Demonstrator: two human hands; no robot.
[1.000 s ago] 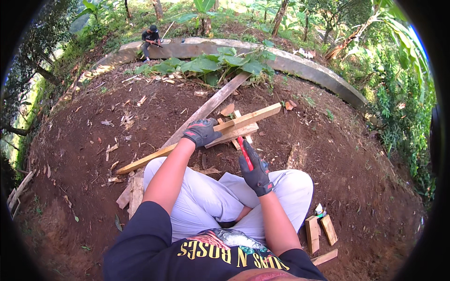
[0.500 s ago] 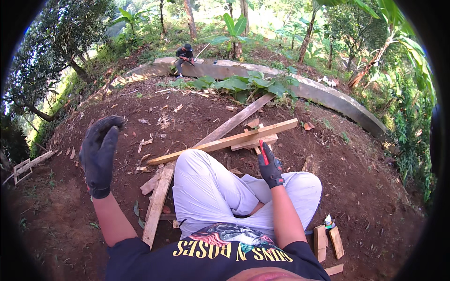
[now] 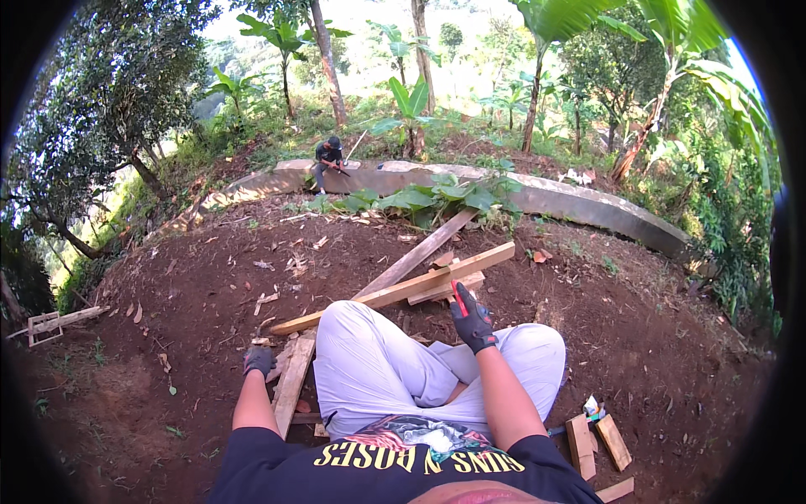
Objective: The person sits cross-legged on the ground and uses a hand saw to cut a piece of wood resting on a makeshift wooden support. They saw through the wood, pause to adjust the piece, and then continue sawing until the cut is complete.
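My left hand point(image 3: 259, 360), in a dark glove, is low at the left beside a light wooden plank point(image 3: 291, 385) that lies near my knee. Its fingers are too small and shaded to show whether they grip anything. Over my bent leg, my right hand point(image 3: 475, 326), in a black glove with red marks, is closed around a slim red stick-like thing point(image 3: 457, 298) that points up and away from me. Beyond my knees, a long squared beam point(image 3: 395, 290) lies slantwise across a shorter wood block point(image 3: 445, 287) and a weathered board point(image 3: 420, 252).
Several short wood offcuts point(image 3: 580, 447) lie at my lower right near a small bottle-like item point(image 3: 592, 406). A small wooden frame point(image 3: 46, 328) is at the far left. Wood chips dot the brown soil. Another person point(image 3: 328, 165) sits on a low concrete wall point(image 3: 588, 202).
My left hand has dropped from a raised, open pose to down beside the plank. My right hand has shifted slightly left and lower, the red thing with it. The view has tilted up.
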